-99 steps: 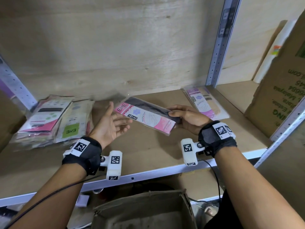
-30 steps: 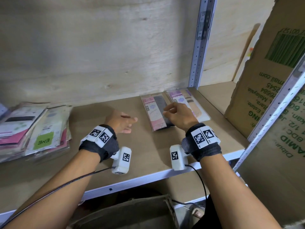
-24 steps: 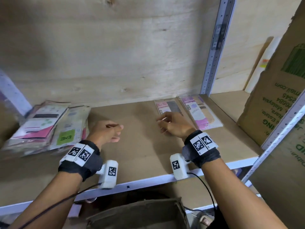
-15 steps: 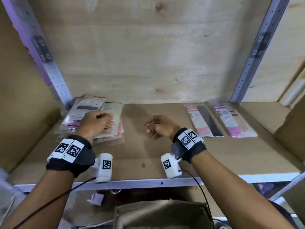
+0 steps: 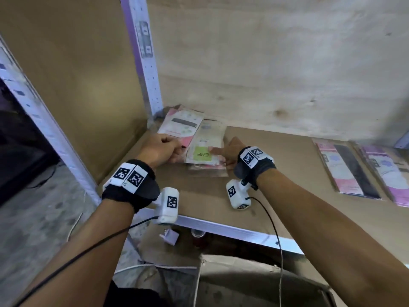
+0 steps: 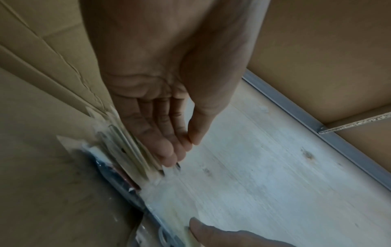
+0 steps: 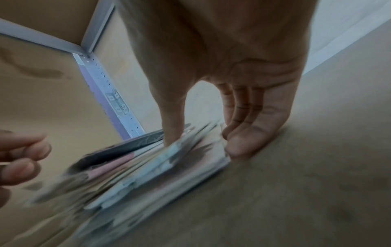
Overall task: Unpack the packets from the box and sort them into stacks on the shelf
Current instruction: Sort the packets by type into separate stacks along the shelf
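Note:
A loose pile of packets (image 5: 204, 149) lies in the shelf's back left corner, a green ENE label on top. My left hand (image 5: 162, 147) is at the pile's left side, thumb against fingertips (image 6: 169, 155), pinching the near edge of the pink-and-white packet (image 5: 181, 127). My right hand (image 5: 228, 151) grips the pile's right side (image 7: 169, 160), thumb on top and fingers (image 7: 241, 138) down against its edge. Far right on the shelf lie a pink packet with a black strip (image 5: 348, 171) and a purple-pink packet (image 5: 386, 173), side by side.
A cardboard wall (image 5: 88, 85) and a metal upright (image 5: 142, 52) close off the left side, plywood the back. The shelf board (image 5: 276, 178) is bare between pile and right packets. Below the shelf's front rail (image 5: 232, 230) stands the open brown box (image 5: 254, 282).
The black-strip packet was laid beside the purple one at the right. Both hands then moved left to the pile in the corner and took hold of it.

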Tool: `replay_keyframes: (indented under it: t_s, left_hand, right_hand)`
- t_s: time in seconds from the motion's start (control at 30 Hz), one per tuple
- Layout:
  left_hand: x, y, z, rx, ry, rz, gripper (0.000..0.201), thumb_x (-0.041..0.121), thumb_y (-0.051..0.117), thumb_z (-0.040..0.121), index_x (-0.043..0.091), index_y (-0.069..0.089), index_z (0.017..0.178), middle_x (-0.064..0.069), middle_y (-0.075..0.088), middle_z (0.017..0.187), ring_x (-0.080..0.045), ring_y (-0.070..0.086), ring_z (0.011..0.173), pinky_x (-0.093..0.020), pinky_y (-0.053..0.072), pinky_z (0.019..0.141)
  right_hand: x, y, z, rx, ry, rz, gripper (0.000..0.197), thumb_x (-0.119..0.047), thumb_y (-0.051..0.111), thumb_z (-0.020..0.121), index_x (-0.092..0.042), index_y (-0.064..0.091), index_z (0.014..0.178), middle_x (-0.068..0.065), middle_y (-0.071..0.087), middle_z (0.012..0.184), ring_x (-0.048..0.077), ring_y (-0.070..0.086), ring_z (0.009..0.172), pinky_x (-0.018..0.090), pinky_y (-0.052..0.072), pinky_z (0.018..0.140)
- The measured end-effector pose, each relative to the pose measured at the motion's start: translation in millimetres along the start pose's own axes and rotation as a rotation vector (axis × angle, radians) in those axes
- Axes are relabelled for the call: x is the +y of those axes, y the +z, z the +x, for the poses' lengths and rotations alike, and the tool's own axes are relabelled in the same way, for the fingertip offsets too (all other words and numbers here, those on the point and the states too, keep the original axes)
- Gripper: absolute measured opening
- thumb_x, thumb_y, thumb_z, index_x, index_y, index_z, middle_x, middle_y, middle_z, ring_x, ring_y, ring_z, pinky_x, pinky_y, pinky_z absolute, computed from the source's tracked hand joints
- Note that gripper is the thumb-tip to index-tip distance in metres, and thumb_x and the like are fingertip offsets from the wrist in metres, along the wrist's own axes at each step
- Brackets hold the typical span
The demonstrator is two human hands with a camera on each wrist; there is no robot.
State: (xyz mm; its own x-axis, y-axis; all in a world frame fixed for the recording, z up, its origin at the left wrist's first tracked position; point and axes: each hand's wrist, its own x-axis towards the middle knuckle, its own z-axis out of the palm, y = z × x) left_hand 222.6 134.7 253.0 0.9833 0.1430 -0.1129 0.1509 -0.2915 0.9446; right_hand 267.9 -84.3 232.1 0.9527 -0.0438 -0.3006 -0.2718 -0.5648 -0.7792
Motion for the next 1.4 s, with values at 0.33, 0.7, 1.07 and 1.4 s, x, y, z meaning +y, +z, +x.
replay_keyframes:
  t_s: [0.33,0.7,1.07,1.4]
  left_hand:
    - [2.8,14.7,-9.1,-0.078,0.037,0.095,0.008,0.011,0.066,0.093,0.005,0.069,0.097,-0.012,0.074,0.083,-0.019,0.068,0.059,-0.027,0.055,0.059]
    - [27.7,95.0,-36.5,-0.318,0.361,0.549,0.073,0.016,0.081,0.076,0.035,0.053,0.14,-0.01,0.052,0.134,-0.024,0.064,0.101,-0.038,0.05,0.098]
    - [57.5,162.4,-60.1,-0.184,0.674,0.147,0.028,0.038,0.072,0.088,0.011,0.074,0.089,-0.014,0.069,0.085,-0.015,0.058,0.075,-0.029,0.044,0.071]
    - [49.1,194.3,-52.2,-0.292,0.349,-0.226,0.043,0.034,0.068,0.093,-0.008,0.067,0.102,-0.016,0.063,0.091,-0.023,0.052,0.077,-0.035,0.043,0.07]
  right_hand:
    - [22.9,-27.4,-20.4,-0.099,0.09,0.019,0.029,-0.023,0.076,0.085,-0.004,0.056,0.09,0.021,0.067,0.103,0.03,0.062,0.082,0.045,0.057,0.086]
    - [56.7,-109.5,-99.8,-0.036,-0.078,0.628,0.027,-0.006,0.069,0.089,-0.007,0.058,0.113,0.011,0.064,0.083,0.018,0.058,0.058,0.024,0.041,0.052]
    - [87.2,-170.5,-131.9,-0.011,-0.139,0.944,0.03,-0.039,0.05,0.1,-0.015,0.055,0.083,0.008,0.071,0.076,0.019,0.065,0.06,0.025,0.042,0.056]
    - [136.6,-160.8,-123.4,-0.003,-0.184,0.353,0.017,-0.027,0.074,0.086,-0.015,0.075,0.099,0.001,0.044,0.07,0.015,0.04,0.064,0.028,0.034,0.061]
